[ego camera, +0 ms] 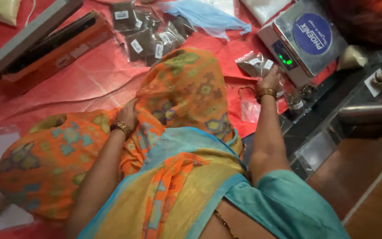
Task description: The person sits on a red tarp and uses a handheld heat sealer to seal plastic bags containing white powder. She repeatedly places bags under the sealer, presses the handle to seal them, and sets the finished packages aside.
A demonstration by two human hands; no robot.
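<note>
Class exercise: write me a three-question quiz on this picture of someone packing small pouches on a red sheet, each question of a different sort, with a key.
1. True or false: the right hand touches a small clear pouch beside the scale.
2. Where does the left hand rest? A) on the heat sealer B) on the orange patterned cloth C) on the blue plastic bag
3. Fill in: the pile of dark filled pouches lies on the ___ sheet.

Key: 1 true; 2 B; 3 red.
</note>
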